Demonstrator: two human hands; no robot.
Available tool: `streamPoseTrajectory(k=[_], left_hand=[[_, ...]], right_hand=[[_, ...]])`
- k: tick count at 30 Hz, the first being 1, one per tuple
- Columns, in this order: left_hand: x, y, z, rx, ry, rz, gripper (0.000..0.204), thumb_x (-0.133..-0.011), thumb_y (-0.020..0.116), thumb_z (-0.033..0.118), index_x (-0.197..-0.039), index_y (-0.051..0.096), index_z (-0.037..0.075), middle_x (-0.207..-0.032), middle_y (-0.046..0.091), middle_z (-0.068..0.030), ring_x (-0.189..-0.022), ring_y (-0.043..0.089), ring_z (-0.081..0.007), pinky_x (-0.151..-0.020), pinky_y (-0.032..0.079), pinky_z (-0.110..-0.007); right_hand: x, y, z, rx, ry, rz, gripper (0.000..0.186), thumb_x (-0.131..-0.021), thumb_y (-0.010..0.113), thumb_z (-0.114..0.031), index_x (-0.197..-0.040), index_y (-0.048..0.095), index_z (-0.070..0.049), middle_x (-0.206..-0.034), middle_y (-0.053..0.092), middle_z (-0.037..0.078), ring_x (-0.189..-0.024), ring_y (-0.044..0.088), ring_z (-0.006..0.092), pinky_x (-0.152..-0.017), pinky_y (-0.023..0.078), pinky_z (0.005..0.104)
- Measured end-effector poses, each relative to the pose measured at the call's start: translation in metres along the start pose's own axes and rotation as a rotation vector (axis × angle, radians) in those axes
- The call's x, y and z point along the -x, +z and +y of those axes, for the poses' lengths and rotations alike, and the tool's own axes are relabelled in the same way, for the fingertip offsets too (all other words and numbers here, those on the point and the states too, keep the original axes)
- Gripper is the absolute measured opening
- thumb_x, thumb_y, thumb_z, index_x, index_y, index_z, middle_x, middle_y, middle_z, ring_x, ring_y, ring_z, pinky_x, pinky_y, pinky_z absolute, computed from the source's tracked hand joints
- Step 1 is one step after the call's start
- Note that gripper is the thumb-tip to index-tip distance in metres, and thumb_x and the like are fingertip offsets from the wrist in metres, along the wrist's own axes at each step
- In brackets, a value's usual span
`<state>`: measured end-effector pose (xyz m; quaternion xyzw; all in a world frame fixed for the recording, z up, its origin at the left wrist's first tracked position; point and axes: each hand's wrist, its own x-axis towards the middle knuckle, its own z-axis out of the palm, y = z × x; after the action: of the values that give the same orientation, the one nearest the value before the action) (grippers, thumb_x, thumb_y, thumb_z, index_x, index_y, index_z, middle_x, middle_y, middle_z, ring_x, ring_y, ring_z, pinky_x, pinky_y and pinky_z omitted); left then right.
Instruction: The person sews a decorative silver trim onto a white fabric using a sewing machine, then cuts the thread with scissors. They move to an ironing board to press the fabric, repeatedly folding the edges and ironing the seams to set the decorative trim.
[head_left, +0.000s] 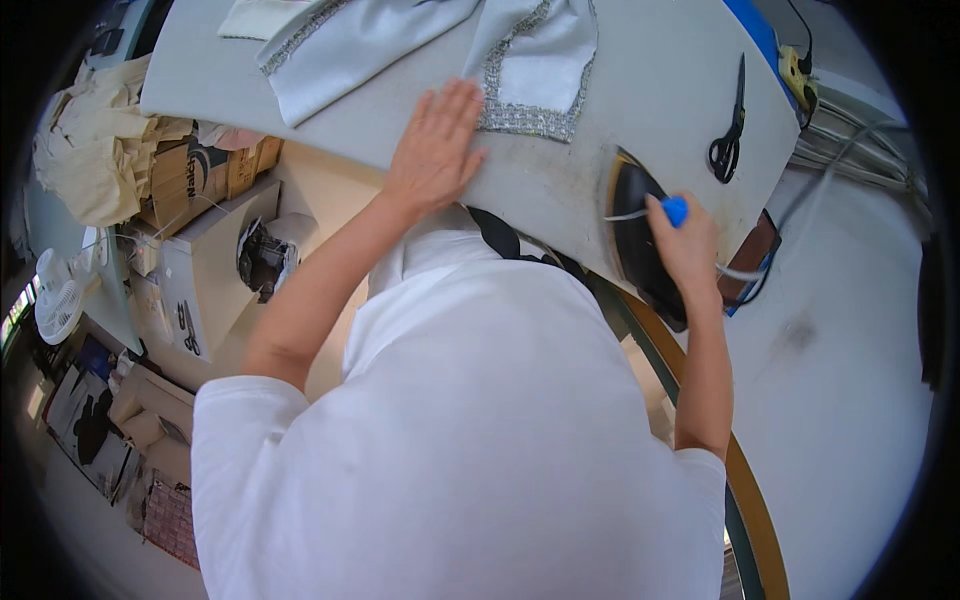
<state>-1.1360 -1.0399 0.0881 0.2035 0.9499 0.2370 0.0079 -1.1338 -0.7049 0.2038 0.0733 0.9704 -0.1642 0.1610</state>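
A pale garment piece with grey tweed trim (535, 75) lies on the light-coloured table (380, 130) at the far side. My left hand (435, 145) rests flat with fingers stretched out, its fingertips by the lower edge of the trimmed piece. To the right, my right hand (688, 245) is closed around the handle of an iron (635, 225). The iron has a dark body and a blue knob, and stands near the table's right front edge, apart from the fabric. Most of its handle is hidden under my fingers.
Black scissors (728, 145) lie at the table's right. Beyond the edge are a yellow power socket (797, 75) and a grey hose (830, 170). On the left stand a cardboard box (190, 180) with beige cloth (90, 150) and a white fan (60, 295).
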Motion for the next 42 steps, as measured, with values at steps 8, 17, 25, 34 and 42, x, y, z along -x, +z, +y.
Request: streamPoseTrajectory(k=[8,17,25,34,42], left_hand=[[-0.056,0.033,0.025,-0.085,0.348,-0.174,0.081,-0.098,0.050,0.057,-0.158,0.032,0.006,-0.166,0.031,-0.0089,-0.155,0.024,-0.0248,-0.127,0.015,-0.047],[-0.053,-0.002,0.017,0.049,0.178,-0.029,0.076,-0.095,0.062,0.039,-0.157,0.033,0.006,-0.165,0.031,-0.0139,-0.154,0.024,-0.0339,-0.126,0.016,-0.051],[-0.039,-0.090,-0.134,-0.150,-0.407,0.436,0.060,-0.083,0.074,0.013,-0.137,0.053,-0.002,-0.153,0.043,-0.0209,-0.144,0.036,-0.0422,-0.120,0.027,-0.057],[-0.069,-0.136,-0.106,0.478,-0.708,-0.115,0.029,-0.097,0.068,0.028,-0.085,0.072,0.001,-0.085,0.070,-0.0053,-0.070,0.062,-0.0201,-0.070,0.050,-0.035],[-0.078,-0.033,-0.028,1.320,-0.894,-0.245,0.030,-0.098,0.065,0.023,-0.090,0.071,-0.005,-0.078,0.071,-0.0119,-0.069,0.065,-0.0190,-0.062,0.048,-0.039]], right_hand=[[0.023,-0.019,0.155,-0.193,0.423,0.071,0.042,-0.089,0.077,-0.038,-0.078,0.069,0.001,-0.057,0.059,0.008,-0.041,0.054,0.0172,-0.042,0.040,0.0362],[-0.011,-0.032,0.102,0.217,-0.086,0.447,0.049,-0.092,0.074,-0.033,-0.124,0.066,0.002,-0.110,0.072,0.018,-0.104,0.068,0.0347,-0.092,0.052,0.0430],[-0.160,0.101,-0.097,-0.471,-0.024,0.211,0.075,-0.089,0.072,-0.051,-0.140,0.056,0.001,-0.126,0.067,0.025,-0.121,0.063,0.0373,-0.103,0.048,0.0430],[-0.254,0.006,-0.109,-0.015,-0.106,0.265,0.056,-0.083,0.063,-0.037,-0.127,0.068,-0.003,-0.113,0.071,0.027,-0.108,0.067,0.0431,-0.096,0.052,0.0484],[-0.308,-0.008,-0.115,0.083,-0.514,0.581,0.050,-0.086,0.062,-0.004,-0.136,0.056,-0.002,-0.135,0.061,0.024,-0.124,0.057,0.0391,-0.108,0.044,0.0463]])
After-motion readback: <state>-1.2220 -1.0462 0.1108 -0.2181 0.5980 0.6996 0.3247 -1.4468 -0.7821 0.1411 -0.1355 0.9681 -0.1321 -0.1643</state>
